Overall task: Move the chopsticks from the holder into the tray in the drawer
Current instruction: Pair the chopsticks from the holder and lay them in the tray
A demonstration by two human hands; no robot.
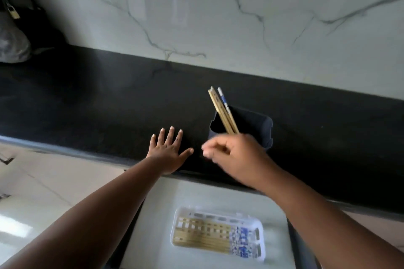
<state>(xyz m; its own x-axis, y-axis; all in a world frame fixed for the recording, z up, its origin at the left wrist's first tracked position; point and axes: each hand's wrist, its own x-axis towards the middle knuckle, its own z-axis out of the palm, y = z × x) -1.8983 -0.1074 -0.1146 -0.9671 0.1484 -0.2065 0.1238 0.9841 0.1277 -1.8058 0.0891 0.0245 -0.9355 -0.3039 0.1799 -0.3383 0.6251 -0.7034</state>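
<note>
A dark square holder (260, 125) stands on the black counter (109, 111). My right hand (236, 155) is in front of it and grips a few wooden chopsticks (220, 109), whose upper ends slant up and left over the holder. One of them has a blue and white end. My left hand (169, 152) lies flat on the counter's front edge with its fingers spread. Below, in the open drawer (157, 225), a white slotted tray (181, 214) holds several chopsticks lying side by side.
A marble-patterned wall (218, 17) rises behind the counter. A grey bag and dark objects (15, 41) sit at the far left corner. Pale floor tiles (43, 181) show left of the drawer.
</note>
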